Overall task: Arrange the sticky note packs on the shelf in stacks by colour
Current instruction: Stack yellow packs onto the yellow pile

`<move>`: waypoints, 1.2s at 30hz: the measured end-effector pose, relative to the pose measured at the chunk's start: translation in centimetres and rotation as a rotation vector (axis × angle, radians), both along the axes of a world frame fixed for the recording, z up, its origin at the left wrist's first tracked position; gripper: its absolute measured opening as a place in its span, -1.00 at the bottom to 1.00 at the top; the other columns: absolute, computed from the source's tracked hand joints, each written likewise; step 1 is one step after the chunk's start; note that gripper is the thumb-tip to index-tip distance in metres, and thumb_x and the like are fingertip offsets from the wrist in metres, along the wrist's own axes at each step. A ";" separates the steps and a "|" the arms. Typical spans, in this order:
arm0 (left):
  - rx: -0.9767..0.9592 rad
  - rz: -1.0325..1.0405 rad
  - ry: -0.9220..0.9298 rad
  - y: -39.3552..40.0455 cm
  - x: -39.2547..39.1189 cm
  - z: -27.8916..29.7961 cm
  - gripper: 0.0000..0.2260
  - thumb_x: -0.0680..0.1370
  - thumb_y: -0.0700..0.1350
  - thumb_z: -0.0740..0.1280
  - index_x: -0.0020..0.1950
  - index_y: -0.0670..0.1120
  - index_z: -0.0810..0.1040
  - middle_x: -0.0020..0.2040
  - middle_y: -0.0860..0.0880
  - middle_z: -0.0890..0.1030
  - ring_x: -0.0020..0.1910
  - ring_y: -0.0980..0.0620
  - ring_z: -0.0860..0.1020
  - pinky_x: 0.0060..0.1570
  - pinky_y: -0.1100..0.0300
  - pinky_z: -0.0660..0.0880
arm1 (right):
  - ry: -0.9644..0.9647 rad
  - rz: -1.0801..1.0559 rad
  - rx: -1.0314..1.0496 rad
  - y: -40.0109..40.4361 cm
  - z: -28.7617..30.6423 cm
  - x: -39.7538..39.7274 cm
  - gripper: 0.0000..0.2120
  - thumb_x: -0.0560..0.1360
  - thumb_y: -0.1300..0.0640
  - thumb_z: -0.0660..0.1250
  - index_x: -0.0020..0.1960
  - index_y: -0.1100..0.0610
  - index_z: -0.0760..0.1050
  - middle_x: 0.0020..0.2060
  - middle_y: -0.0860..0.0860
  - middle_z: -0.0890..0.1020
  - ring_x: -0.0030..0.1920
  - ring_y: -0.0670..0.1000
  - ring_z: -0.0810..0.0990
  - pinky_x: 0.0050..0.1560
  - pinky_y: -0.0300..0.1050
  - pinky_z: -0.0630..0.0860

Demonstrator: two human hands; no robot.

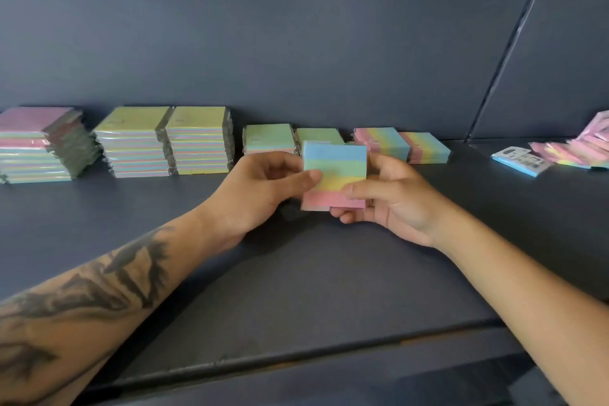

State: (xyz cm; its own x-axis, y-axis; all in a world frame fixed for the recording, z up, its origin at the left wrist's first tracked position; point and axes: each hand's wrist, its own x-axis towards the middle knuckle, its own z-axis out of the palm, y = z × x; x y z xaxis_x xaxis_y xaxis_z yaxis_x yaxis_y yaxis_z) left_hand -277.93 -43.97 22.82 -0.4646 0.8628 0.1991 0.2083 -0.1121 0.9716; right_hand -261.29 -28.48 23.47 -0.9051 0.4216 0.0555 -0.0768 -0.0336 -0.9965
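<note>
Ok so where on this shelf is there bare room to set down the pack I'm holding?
The shelf is bare in front of the row, between the stacks and the front edge, and between the striped stacks and the loose pile. The back row is crowded. Both the left hand and right hand hold the rainbow pack.

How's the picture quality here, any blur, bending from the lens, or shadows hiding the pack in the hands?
Head view: soft, even light, no harsh glare. The rainbow pack, held between left hand and right hand, reads clearly but slightly soft. Wide-angle bending curves the shelf front edge. The hands cast a faint shadow on the shelf below them. The far-left stack looks smeared.
</note>
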 end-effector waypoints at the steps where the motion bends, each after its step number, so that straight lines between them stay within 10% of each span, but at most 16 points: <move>1: -0.018 0.004 0.036 0.0 0.0 -0.1 -0.83 0.54 -0.13 0.51 0.06 -0.19 0.68 -0.01 -0.16 0.73 -0.06 -0.09 0.67 0.09 0.10 0.55 | -0.013 0.016 -0.009 0.1 0.0 0.0 -0.56 0.43 0.41 0.44 0.27 0.16 0.51 -0.04 0.27 0.68 -0.11 0.24 0.71 -0.13 0.01 0.65; 7: -0.029 0.010 0.064 -0.1 0.5 0.3 -0.88 0.65 -0.21 0.36 0.06 -0.22 0.67 0.01 -0.16 0.74 -0.03 -0.01 0.65 0.10 0.08 0.56 | -0.033 -0.090 0.047 -0.1 0.3 0.2 -0.47 0.41 0.28 0.51 0.33 0.07 0.46 0.11 0.14 0.69 0.04 0.20 0.73 -0.05 0.08 0.69; 11: -0.092 0.000 -0.003 -0.4 1.3 1.5 -0.81 0.69 -0.15 0.31 0.03 -0.22 0.67 -0.10 -0.15 0.74 -0.13 -0.07 0.71 -0.01 0.08 0.67 | 0.022 -0.308 0.511 0.0 0.5 1.8 -0.28 0.22 -0.07 0.64 0.30 -0.18 0.41 0.39 -0.12 0.52 0.30 -0.07 0.59 0.19 0.15 0.63; 19: -0.258 -0.112 0.006 0.7 3.7 2.4 -0.80 0.52 0.01 0.44 -0.03 -0.09 0.74 -0.09 -0.24 0.71 -0.18 -0.11 0.69 0.01 -0.03 0.53 | -0.102 -0.063 1.292 0.8 2.0 5.9 -0.42 0.25 -0.31 0.61 0.11 -0.18 0.39 0.49 -0.38 0.30 0.55 -0.26 0.18 0.48 -0.03 0.22; 28: -0.218 0.073 0.044 7.4 10.8 2.0 -0.64 0.43 0.11 0.42 0.07 -0.10 0.73 -0.05 -0.14 0.73 -0.11 -0.04 0.68 -0.02 0.05 0.45 | -0.087 -0.077 1.555 7.6 3.5 11.3 -0.41 0.29 -0.33 0.53 0.24 -0.16 0.51 0.17 -0.25 0.58 0.08 -0.08 0.54 0.00 -0.08 0.51; 32: -0.265 0.291 0.382 9.6 11.9 0.9 -0.72 0.55 0.23 0.40 0.09 0.08 0.69 -0.07 0.12 0.70 -0.07 0.09 0.63 -0.02 0.16 0.47 | -0.248 -0.270 1.297 14.5 5.9 10.1 -0.40 0.23 -0.39 0.50 0.20 -0.20 0.51 0.11 -0.13 0.63 0.06 0.04 0.59 0.06 0.01 0.59; 36: -0.672 0.407 0.847 9.4 12.8 -0.1 -0.49 0.54 0.40 0.26 0.45 0.24 0.46 0.37 0.09 0.56 0.38 -0.04 0.50 0.41 -0.04 0.38 | -0.369 -0.360 1.121 19.0 5.9 7.5 -0.37 0.16 -0.48 0.50 0.07 -0.13 0.56 0.06 -0.07 0.62 0.03 0.05 0.61 0.10 0.03 0.60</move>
